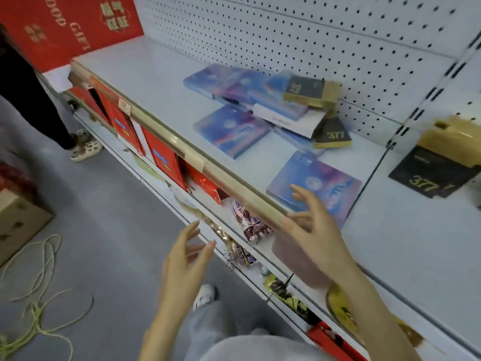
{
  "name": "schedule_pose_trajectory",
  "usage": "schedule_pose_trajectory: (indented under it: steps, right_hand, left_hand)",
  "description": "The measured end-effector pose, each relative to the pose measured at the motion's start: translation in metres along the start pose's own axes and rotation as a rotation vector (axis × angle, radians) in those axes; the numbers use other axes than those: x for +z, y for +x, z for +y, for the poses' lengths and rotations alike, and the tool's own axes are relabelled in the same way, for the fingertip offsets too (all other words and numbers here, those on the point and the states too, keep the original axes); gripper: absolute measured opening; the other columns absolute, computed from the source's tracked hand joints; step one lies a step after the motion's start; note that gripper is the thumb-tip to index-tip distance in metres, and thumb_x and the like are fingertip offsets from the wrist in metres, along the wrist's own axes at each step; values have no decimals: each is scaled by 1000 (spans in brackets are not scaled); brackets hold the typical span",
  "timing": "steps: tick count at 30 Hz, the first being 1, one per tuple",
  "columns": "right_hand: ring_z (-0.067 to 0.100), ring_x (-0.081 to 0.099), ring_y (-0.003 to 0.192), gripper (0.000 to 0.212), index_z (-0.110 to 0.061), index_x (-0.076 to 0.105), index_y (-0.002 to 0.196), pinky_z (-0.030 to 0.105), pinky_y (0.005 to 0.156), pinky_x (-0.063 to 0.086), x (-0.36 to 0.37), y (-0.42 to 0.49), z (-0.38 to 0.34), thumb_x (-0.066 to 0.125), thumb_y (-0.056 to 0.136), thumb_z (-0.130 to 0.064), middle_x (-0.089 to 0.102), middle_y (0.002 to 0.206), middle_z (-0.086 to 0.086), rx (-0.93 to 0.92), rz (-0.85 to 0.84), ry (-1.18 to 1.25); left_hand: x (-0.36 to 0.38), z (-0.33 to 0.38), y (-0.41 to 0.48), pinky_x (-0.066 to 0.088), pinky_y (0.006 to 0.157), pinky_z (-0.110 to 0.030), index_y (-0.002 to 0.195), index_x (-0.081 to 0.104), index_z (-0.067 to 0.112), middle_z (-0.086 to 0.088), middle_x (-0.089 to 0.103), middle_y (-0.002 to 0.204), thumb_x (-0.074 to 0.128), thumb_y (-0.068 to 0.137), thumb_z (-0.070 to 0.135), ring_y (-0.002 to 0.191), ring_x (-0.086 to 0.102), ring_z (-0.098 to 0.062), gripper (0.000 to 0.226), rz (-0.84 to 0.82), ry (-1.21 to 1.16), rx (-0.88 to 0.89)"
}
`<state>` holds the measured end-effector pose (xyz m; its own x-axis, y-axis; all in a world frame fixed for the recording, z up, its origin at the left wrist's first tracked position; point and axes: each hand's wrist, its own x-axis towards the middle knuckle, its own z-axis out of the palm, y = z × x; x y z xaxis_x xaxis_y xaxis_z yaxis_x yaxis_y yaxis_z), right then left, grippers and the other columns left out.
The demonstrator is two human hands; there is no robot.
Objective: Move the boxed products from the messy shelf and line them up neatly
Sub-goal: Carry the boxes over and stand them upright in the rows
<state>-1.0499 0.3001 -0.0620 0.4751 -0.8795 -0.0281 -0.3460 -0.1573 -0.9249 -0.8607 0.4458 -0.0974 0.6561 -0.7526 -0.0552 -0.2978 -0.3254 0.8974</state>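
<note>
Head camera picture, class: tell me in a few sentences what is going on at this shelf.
A person stands at a shop shelf, both hands open and empty. The right hand reaches over the front edge toward the nearest blue box, lying alone; the left hand hovers lower, in front of the shelf. Further back, more blue boxes and black-and-gold boxes lie in a jumbled pile by the pegboard. Nothing is lined up yet.

Blue-purple boxes (313,185), black-gold boxes (311,91), white pegboard (312,35).
</note>
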Motion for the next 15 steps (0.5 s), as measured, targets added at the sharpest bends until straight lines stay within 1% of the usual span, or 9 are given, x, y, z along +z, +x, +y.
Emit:
schedule_pose_trajectory:
  steps: [2, 5, 7, 9, 10, 12, 13, 14, 15]
  right_hand:
    - [-4, 61, 96, 54, -44, 42, 128, 11, 85, 48, 6, 35, -1, 67, 88, -19, 46, 125, -25, 7, 87, -3]
    - [-7, 60, 94, 49, -47, 45, 120, 12, 83, 46, 13, 90, -5, 66, 88, -16, 51, 122, -22, 0, 260, 23]
    - [-4, 60, 92, 43, -40, 50, 117, 17, 82, 45, 17, 123, -12, 66, 88, -13, 55, 117, -17, 32, 430, 73]
    - [8, 59, 96, 37, -29, 55, 116, 24, 85, 46, 19, 156, -22, 67, 88, -9, 59, 113, -7, 47, 627, 54]
    - [12, 59, 97, 33, -25, 58, 116, 27, 87, 47, 19, 171, -27, 67, 88, -9, 60, 112, -2, 54, 708, 46]
    - [15, 58, 96, 26, -20, 62, 111, 30, 87, 49, 13, 199, -36, 66, 86, -13, 61, 107, 3, 82, 862, -12]
    - [17, 59, 95, 23, -21, 64, 107, 31, 85, 49, 9, 212, -38, 65, 84, -15, 62, 102, 3, 107, 932, -69]
    - [15, 62, 93, 21, -21, 66, 103, 33, 82, 50, 3, 223, -40, 64, 83, -16, 61, 96, -1, 129, 993, -111]
    - [6, 63, 89, 20, -19, 67, 103, 35, 79, 51, -2, 234, -41, 64, 83, -17, 59, 92, -7, 142, 1042, -117]
  left_hand:
    - [-5, -4, 47, 45, 76, -10, 117, 47, 50, 25, 56, 116, 63, 86, 33, 94, 58, 14, 39, -37, -9, 44]
    - [-18, -2, 134, 48, 81, -19, 121, 53, 43, 21, 61, 114, 67, 84, 36, 96, 62, 1, 40, -72, 8, 159]
    - [-31, 6, 194, 49, 81, -19, 125, 53, 38, 15, 63, 111, 68, 82, 42, 95, 62, -3, 45, -120, 62, 243]
    - [-44, 16, 249, 47, 83, -16, 129, 50, 35, 12, 60, 116, 67, 81, 49, 99, 61, -6, 53, -187, 121, 324]
    - [-48, 19, 273, 46, 86, -18, 132, 49, 33, 12, 56, 120, 66, 82, 49, 104, 58, -8, 55, -233, 163, 352]
    - [-50, 25, 312, 40, 97, -25, 135, 46, 30, 13, 49, 127, 65, 85, 44, 117, 50, -9, 56, -332, 247, 412]
    - [-47, 26, 327, 35, 102, -25, 137, 45, 28, 11, 47, 131, 65, 86, 44, 123, 45, -9, 57, -379, 269, 444]
    - [-42, 28, 339, 30, 105, -23, 138, 45, 26, 8, 46, 136, 62, 85, 48, 127, 42, -10, 60, -428, 279, 469]
    - [-35, 27, 350, 25, 106, -20, 139, 44, 26, 4, 44, 141, 56, 83, 53, 131, 38, -11, 63, -483, 292, 481]
